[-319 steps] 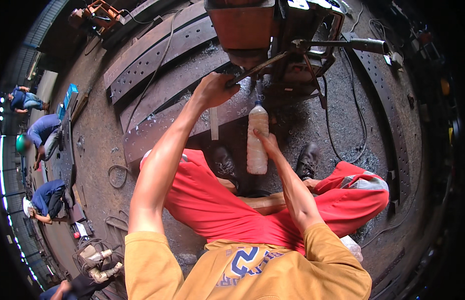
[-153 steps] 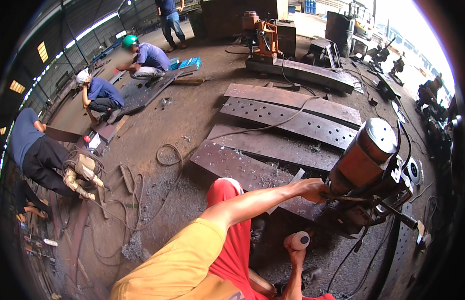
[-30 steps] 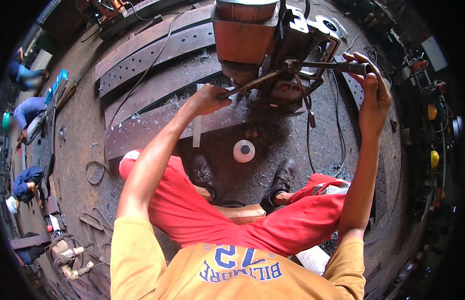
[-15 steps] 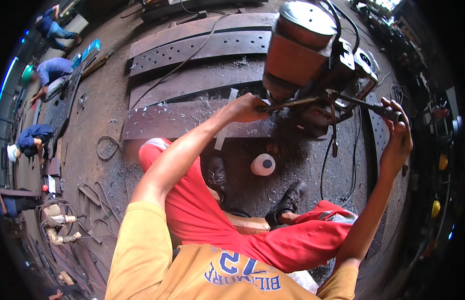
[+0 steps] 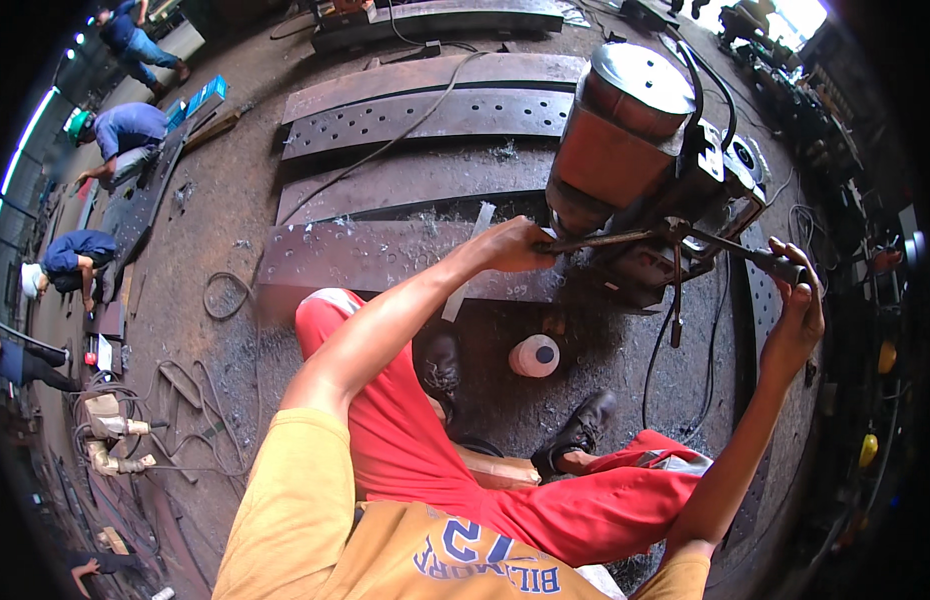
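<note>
A magnetic drill (image 5: 620, 130) with an orange-red motor body and a bright metal top stands on the steel plates ahead of me. Spoked feed levers stick out from its near side. My left hand (image 5: 520, 246) is closed around the end of the left lever (image 5: 610, 239). On the right, the black grip of another lever (image 5: 750, 256) lies in my right hand (image 5: 793, 315), fingers curled over its end. A third lever (image 5: 676, 300) hangs down between them, untouched. The drill bit and its contact with the plate are hidden behind the machine and my left hand.
Long steel plates (image 5: 360, 255), some with drilled holes, lie side by side with metal shavings on them. A white bottle (image 5: 535, 356) stands between my feet. Cables (image 5: 710, 370) trail beside the drill. Several co-workers (image 5: 80, 262) bend over work at the left.
The view has tilted, so the drill, plates and bottle sit lower and slightly further right. Both hands keep hold of the same levers. A co-worker at the left edge has shifted position.
</note>
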The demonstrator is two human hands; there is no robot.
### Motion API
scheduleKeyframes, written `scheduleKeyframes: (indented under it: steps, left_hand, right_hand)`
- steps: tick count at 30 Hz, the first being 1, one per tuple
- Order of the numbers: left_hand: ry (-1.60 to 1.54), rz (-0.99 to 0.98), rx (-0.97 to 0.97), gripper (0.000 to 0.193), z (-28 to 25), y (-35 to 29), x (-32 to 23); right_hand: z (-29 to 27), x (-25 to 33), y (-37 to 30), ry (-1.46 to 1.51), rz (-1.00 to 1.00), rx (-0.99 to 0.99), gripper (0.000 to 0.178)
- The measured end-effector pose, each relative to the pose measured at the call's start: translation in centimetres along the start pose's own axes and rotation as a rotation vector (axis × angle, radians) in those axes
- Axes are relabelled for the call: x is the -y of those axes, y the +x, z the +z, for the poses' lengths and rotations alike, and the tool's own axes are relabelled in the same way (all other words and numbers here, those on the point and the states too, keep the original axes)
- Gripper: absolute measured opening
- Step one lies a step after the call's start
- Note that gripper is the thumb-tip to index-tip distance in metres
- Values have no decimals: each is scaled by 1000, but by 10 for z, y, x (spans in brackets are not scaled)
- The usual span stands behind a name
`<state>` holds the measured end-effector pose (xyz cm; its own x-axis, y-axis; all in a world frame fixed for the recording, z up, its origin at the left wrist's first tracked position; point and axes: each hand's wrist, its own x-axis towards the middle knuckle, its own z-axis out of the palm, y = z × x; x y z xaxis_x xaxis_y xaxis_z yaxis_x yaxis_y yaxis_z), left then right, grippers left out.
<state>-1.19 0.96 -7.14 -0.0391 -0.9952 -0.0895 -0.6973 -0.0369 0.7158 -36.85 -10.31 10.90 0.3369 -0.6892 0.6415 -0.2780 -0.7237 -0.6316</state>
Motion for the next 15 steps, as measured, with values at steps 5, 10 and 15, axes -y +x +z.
scheduleKeyframes:
  steps: [5, 10, 15]
  left_hand:
    - [-10, 28, -23, 31, 2, -3, 0]
    - [-62, 13, -17, 34, -1, -3, -6]
    - [-153, -461, -536, 35, 16, -12, -11]
  right_hand:
    - [1, 16, 3, -21, -12, 29, 53]
    - [11, 30, 7, 326, 50, 69, 36]
    - [27, 19, 14, 371, 167, -6, 26]
